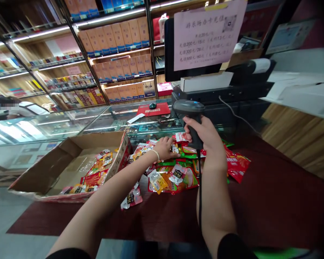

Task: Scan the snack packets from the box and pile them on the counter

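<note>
My right hand [201, 131] is wrapped around the handle of a black barcode scanner [189, 106], whose cord hangs down along my forearm. The scanner is raised above a pile of snack packets [169, 180] on the dark red counter. My left hand [164, 148], with a pale band at the wrist, reaches into the back of that pile. Its fingers are bent and closed around a small snack packet [175, 148], partly hidden by them. Small white and yellow pouches lie over larger red and green bags. To the left, an open cardboard box [70, 144] contains more packets.
Behind the pile are a glass display case [102, 120], a mouse [152, 105] on a red mat and a monitor with a taped pink notice [207, 39]. A receipt printer [251, 72] stands at right. Another person [21, 108] is at far left, before stocked shelves.
</note>
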Motion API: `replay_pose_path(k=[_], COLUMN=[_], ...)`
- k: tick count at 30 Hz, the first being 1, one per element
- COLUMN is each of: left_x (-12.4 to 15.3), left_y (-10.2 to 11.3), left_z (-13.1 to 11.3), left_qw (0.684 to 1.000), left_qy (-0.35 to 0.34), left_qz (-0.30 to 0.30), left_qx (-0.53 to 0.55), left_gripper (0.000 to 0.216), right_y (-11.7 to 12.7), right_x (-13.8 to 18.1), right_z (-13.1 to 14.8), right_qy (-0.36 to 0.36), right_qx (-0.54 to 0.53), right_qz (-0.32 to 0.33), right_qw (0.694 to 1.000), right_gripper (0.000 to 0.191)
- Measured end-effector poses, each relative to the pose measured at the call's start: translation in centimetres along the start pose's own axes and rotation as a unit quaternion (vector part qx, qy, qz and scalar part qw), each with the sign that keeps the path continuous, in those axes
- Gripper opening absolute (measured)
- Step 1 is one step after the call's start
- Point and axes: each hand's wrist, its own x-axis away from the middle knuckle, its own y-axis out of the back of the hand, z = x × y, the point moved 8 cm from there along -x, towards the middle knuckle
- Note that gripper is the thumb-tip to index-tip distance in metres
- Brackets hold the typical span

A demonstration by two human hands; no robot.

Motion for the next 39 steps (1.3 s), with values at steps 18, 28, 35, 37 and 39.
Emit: replay_pose_path(k=[18, 28, 35, 37, 39], left_x=[16.2, 25.5, 24.6, 24.4, 24.4], left_y=[18.0, 15.8, 11.2, 9.5, 7.9], left_z=[19.7, 31.6, 36.0, 36.1, 35.7], left_qw=[0.892, 0.909, 0.913, 0.912, 0.912], left_qy=[0.248, 0.356, 0.404, 0.407, 0.406], left_qz=[-0.237, -0.188, -0.034, -0.004, 0.019], left_qx=[0.294, 0.105, 0.049, 0.054, 0.059], left_gripper=[0.025, 0.017, 0.026, 0.029, 0.029], right_y=[-9.8, -19.6, -21.5, -21.8, -22.1], right_x=[0.8, 0.9, 1.2, 1.3, 1.3], right_z=[-1.5, -7.2, -10.0, -10.4, -10.6], right_qy=[-0.014, -0.03, -0.067, -0.073, -0.069], right_qx=[0.022, 0.122, 0.159, 0.16, 0.179], right_qz=[0.131, 0.18, 0.193, 0.196, 0.2], right_qw=[0.991, 0.976, 0.966, 0.965, 0.961], right_gripper=[0.032, 0.036, 0.038, 0.037, 0.037])
